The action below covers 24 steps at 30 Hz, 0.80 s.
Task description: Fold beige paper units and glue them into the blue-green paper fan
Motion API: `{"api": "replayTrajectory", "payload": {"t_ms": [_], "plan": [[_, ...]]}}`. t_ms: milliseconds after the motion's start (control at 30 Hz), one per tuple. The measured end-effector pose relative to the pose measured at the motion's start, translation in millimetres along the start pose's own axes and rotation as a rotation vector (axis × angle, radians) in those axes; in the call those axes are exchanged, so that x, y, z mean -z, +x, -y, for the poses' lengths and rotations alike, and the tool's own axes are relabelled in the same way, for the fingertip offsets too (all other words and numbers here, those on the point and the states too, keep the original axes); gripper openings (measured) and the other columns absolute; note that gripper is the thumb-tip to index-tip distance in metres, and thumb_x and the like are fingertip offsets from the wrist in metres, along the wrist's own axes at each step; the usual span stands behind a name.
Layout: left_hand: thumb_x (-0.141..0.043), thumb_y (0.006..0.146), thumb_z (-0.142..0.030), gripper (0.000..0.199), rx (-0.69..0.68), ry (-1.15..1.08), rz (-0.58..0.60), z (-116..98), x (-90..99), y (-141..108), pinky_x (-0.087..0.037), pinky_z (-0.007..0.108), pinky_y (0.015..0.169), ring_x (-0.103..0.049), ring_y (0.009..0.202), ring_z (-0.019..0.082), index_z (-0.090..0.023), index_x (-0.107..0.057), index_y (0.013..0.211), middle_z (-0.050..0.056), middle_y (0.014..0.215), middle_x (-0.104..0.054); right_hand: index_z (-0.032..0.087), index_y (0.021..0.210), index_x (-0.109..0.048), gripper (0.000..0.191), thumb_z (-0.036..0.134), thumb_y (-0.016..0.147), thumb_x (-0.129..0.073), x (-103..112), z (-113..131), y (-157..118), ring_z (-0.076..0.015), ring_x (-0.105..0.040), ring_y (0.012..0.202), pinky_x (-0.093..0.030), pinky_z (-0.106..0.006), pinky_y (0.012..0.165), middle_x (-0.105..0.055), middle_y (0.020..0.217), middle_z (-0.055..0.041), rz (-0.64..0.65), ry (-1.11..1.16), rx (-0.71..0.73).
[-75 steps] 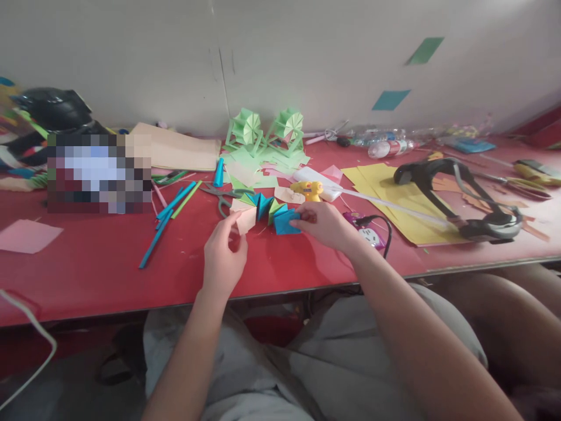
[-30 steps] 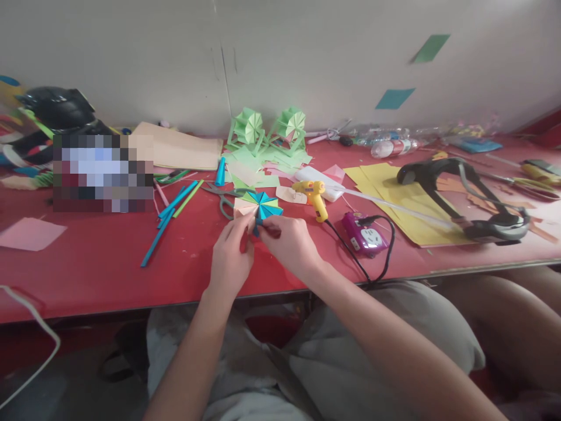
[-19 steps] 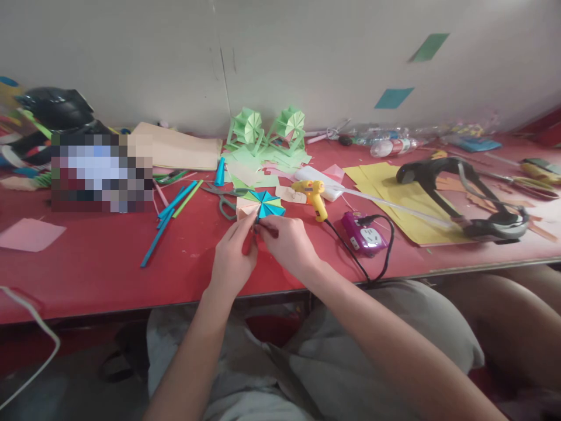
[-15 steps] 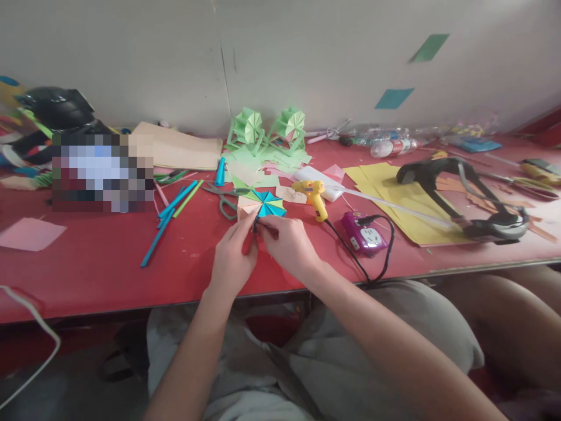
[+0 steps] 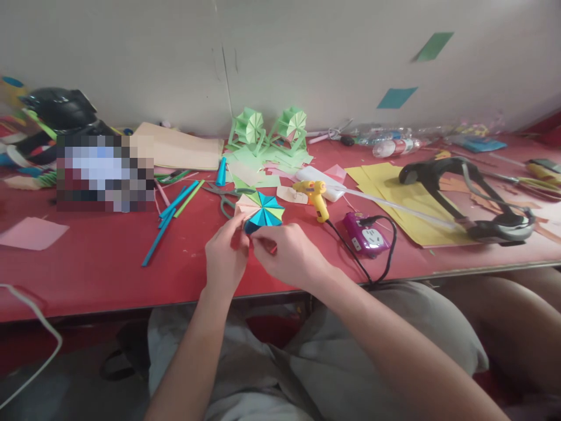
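Note:
A folded paper piece (image 5: pixel 265 209) with blue, green and pale pink pleats is held just above the red table, its round pleated face turned up. My left hand (image 5: pixel 225 251) grips its pale, near left side between thumb and fingers. My right hand (image 5: pixel 287 251) is closed at its near edge, thumb and forefinger pinched on the blue part. The fingertips hide the underside. Scissors (image 5: pixel 227 206) lie just behind, partly covered by the paper. To the right is a yellow glue gun (image 5: pixel 318 200) on its side.
Blue paper strips (image 5: pixel 164 225) lie left. Two green paper models (image 5: pixel 291 124) stand at the back. Rightward are a purple power socket (image 5: pixel 366 235) with a black cord, yellow sheets (image 5: pixel 394 204) and a black head strap (image 5: pixel 438 181). The red table's (image 5: pixel 109 263) front edge is near my lap.
The folded paper has turned and tilted, so more of its blue pleats show. My left hand has shifted slightly left and down, and my right fingers have moved a little left along the near edge.

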<state>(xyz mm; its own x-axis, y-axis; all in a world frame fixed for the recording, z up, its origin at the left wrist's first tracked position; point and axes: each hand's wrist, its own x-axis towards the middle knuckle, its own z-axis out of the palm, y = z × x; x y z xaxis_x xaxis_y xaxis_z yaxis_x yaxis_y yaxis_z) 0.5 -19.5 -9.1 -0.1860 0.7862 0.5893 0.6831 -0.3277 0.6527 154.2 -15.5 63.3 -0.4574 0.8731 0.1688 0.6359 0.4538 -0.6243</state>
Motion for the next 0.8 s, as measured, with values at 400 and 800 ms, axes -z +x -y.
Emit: {"api": "replayTrajectory", "payload": {"t_ms": [400,800], "plan": [[-0.065,0.082,-0.014,0.018,-0.006,-0.037,-0.001,3,11.6,8,-0.057,0.031,0.079,-0.071,0.082,0.018,-0.019,-0.070,0.098,0.004,0.091,-0.074,0.014,0.124,-0.065,0.039,0.021,0.085,-0.063,11,-73,24,-0.0254,-0.070,0.106,-0.059,-0.041,0.090,-0.070,0.123,-0.0146,-0.149,0.262,-0.113],[-0.066,0.086,-0.024,0.011,0.085,-0.046,0.001,6,19.5,6,-0.057,0.028,0.075,-0.075,0.080,0.019,-0.022,-0.075,0.092,0.001,0.086,-0.079,0.014,0.115,-0.069,0.036,0.026,0.082,-0.070,15,-64,22,-0.0231,-0.071,0.097,-0.061,-0.043,0.091,-0.074,0.111,-0.0120,-0.124,0.360,-0.130]]}}
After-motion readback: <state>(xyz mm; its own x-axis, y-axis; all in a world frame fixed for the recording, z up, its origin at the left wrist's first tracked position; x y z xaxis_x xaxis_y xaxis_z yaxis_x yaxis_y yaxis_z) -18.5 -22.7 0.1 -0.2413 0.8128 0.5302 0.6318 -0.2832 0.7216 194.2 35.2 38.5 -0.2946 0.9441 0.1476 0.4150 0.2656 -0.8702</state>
